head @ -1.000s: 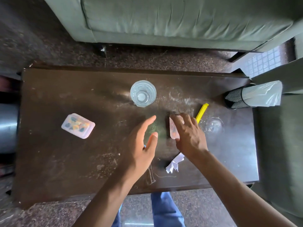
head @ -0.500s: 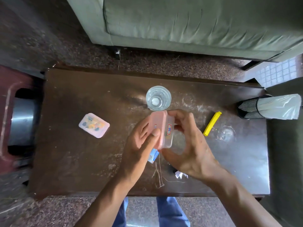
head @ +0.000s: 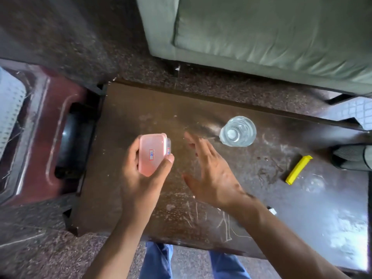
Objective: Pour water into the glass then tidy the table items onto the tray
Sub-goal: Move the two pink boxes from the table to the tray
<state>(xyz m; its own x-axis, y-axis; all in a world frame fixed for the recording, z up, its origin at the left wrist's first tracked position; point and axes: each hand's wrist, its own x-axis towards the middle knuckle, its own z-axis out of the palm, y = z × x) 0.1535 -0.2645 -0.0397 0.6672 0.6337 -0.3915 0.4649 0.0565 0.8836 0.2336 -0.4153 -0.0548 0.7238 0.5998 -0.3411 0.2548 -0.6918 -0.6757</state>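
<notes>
Pink box (head: 153, 153): lidded, translucent, small red-framed label on the lid; contents not readable. Held above the left part of the table (head: 141, 109) in the left hand (head: 141, 178), grip closed around it, thumb on the near right corner, fingers wrapped round the left side; its underside is hidden. Right hand (head: 211, 174): empty, palm turned left, grip wide with fingers spread, just right of the box and not touching it; blurred. Glass (head: 238, 131): clear, upright, near the far edge at mid-table; water level hard to judge from above. Yellow strip (head: 298, 169): flat on the table toward the right edge, well apart from the glass. Mesh holder (head: 350, 159): at the right edge, cut off by the frame. White scrap (head: 272, 211): small, mostly hidden behind the right forearm. Table surface: dark, scratched; bare along the left edge, the near-left corner and the far-left corner. Stool (head: 40, 137): maroon, just beside the table's left edge, partly cut off. Sofa (head: 261, 37): green, beyond the far edge. No tray can be made out.
</notes>
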